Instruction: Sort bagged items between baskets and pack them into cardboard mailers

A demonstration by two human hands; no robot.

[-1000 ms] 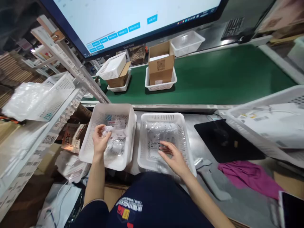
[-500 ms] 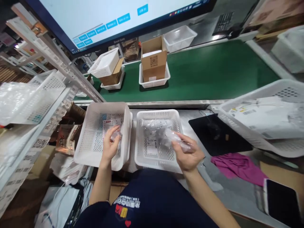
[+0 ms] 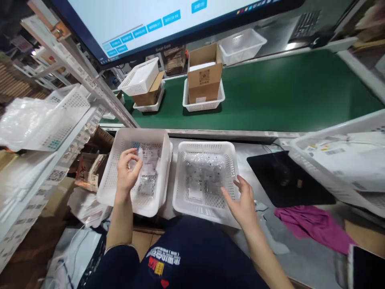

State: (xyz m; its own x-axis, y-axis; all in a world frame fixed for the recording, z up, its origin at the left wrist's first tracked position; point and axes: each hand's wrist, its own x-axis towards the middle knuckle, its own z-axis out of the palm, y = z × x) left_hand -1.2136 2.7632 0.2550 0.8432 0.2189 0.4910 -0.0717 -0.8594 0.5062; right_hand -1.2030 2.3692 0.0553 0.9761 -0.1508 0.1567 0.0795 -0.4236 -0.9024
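My left hand [image 3: 128, 170] is over the left white basket [image 3: 105, 182], thumb and fingers curled together. A bit of clear plastic [image 3: 140, 153] shows at its fingertips, too small and see-through to make out fully. Beneath and right of that hand, labelled clear packets [image 3: 148, 160] lie on the basket floor. My right hand [image 3: 242, 198] is open and empty, fingers apart, at the right rim of the second white basket [image 3: 177, 188]. Inside that one are clear plastic bags [image 3: 207, 168], one with a white printed label [image 3: 195, 188].
Behind the baskets runs a green conveyor belt [image 3: 264, 96] carrying a cardboard box [image 3: 204, 80] in a white tray. A monitor [image 3: 168, 28] hangs above. To the right are a black mouse pad [image 3: 270, 172], a magenta cloth [image 3: 313, 224] and a basket of white packages [image 3: 339, 156].
My right hand has let go of a clear plastic bag, which now lies in the right basket, and its fingers have spread. My left hand has moved up and left. The view has shifted slightly.
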